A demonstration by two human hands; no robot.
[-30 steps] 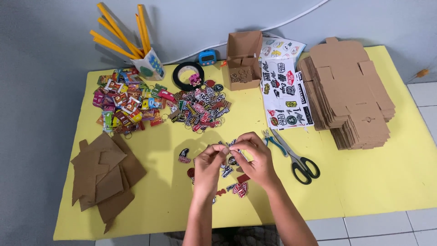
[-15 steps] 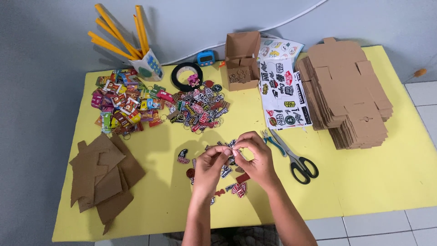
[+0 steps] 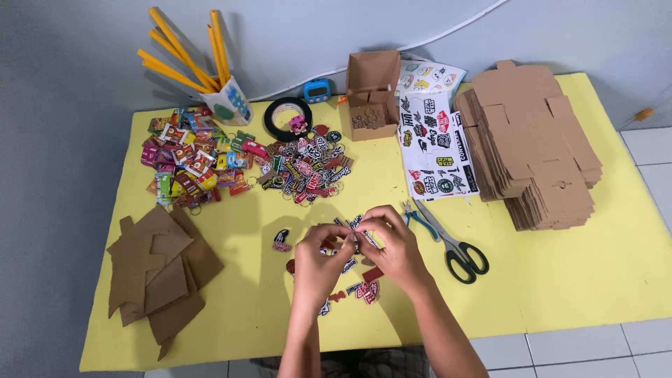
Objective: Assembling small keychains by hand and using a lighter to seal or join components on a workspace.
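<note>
Over the middle of the yellow table (image 3: 588,280), my left hand (image 3: 318,257) and my right hand (image 3: 390,245) meet fingertip to fingertip, pinching a small colourful keychain charm (image 3: 355,238) between them. Several more charms (image 3: 364,288) lie scattered on the table under and around the hands. One separate charm (image 3: 281,241) rests just left of my left hand. What the fingers grip is mostly hidden.
Black-handled scissors (image 3: 453,246) lie right of my hands. A charm pile (image 3: 308,168), a candy pile (image 3: 189,157), a tape roll (image 3: 288,115), an open box (image 3: 372,93), sticker sheets (image 3: 437,140), a flat box stack (image 3: 532,140) and cardboard pieces (image 3: 157,269) ring the table.
Both hands stay together over the same spot; only the fingers shift slightly around the charm. Nothing else on the table has moved.
</note>
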